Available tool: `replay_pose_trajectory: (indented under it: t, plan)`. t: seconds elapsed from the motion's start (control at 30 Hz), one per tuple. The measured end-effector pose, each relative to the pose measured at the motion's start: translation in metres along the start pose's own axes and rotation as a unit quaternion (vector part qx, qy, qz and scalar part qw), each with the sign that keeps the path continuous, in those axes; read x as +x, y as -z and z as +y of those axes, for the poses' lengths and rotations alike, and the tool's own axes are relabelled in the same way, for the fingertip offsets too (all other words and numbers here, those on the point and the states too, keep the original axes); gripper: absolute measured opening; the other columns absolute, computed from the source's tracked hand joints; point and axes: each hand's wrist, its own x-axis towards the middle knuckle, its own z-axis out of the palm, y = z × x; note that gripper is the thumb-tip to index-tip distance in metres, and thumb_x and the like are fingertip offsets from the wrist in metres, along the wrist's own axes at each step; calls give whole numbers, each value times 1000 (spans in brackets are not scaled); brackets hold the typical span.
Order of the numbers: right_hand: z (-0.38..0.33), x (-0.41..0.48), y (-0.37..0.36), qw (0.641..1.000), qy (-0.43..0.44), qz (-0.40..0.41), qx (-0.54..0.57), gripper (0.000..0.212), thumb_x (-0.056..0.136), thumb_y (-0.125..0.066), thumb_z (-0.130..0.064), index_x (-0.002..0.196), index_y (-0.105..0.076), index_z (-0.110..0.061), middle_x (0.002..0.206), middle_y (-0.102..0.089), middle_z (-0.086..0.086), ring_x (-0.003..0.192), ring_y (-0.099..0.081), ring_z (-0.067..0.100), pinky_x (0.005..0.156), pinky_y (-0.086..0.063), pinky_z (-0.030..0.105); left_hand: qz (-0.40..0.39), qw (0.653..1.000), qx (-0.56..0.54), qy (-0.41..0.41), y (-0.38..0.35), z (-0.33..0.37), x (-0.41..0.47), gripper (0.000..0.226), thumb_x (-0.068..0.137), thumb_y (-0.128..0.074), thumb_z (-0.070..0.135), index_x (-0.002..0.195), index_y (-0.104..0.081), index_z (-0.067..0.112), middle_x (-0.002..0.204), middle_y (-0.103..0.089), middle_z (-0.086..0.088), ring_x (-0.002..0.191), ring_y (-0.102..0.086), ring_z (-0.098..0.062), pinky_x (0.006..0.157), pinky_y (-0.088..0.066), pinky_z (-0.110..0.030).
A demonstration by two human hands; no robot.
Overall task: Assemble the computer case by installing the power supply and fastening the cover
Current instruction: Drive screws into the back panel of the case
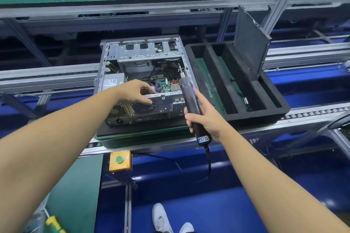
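The open computer case [103, 62] lies on its side on a black pad on the conveyor line, and the grey power supply [112, 83] sits inside it in the left near corner. The person's left hand [139, 90] pinches the rear wall of the case, with bent fingers over its top rim and the thumb on the fan grille. The right hand [207, 119] is closed around a black electric screwdriver [190, 100] whose bit points away over the case, and the dark cover [250, 43] stands upright in a black foam tray [275, 106] just to the right.
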Motion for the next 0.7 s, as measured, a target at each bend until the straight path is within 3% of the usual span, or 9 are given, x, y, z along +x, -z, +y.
replay_pose_trajectory:
  t: [0.17, 0.3, 0.4, 0.5, 0.57, 0.7]
  plan:
    - [4, -12, -4, 1000, 4, -7, 16, 89, 80, -79, -8, 130, -45, -72, 98, -70, 8, 71, -61, 21, 61, -56, 35, 132, 991, -24, 3, -24, 4, -11, 29, 81, -74, 26, 108, -65, 32, 115, -65, 6, 113, -59, -14, 86, -46, -33]
    - [9, -22, -5, 1000, 8, -10, 13, 88, 82, -77, -7, 128, -46, -76, 97, -68, 7, 73, -61, 21, 63, -55, 36, 119, 992, -44, 6, -19, 3, -13, 26, 81, -74, 23, 103, -67, 36, 111, -67, 5, 92, -63, -12, 75, -48, -31]
    - [14, -27, -3, 1000, 7, -1, 16, 90, 83, -76, -5, 132, -43, -74, 96, -67, 7, 73, -60, 21, 62, -55, 36, 117, 992, -49, 8, -18, 1, -12, 26, 81, -75, 23, 98, -68, 41, 103, -70, -1, 77, -63, -21, 73, -53, -35]
    - [21, -30, -3, 1000, -9, 14, 21, 95, 85, -75, -3, 148, -34, -61, 95, -68, 7, 72, -60, 22, 62, -55, 36, 131, 990, -52, 7, -21, 0, -12, 27, 79, -76, 24, 102, -71, 37, 104, -71, -4, 95, -67, -31, 85, -56, -46]
    - [24, -30, -6, 999, -20, 18, 24, 97, 85, -74, -2, 155, -30, -53, 95, -68, 7, 71, -60, 22, 62, -55, 35, 131, 990, -46, 12, -22, 1, -13, 27, 78, -76, 28, 103, -71, 37, 104, -71, -5, 95, -66, -38, 84, -55, -49]
    - [24, -25, -14, 999, -24, 12, 22, 98, 86, -74, -2, 157, -28, -50, 95, -68, 7, 72, -59, 23, 63, -55, 37, 148, 988, -50, 13, -26, 2, -12, 26, 78, -75, 29, 102, -69, 38, 111, -69, 3, 94, -66, -31, 77, -55, -38]
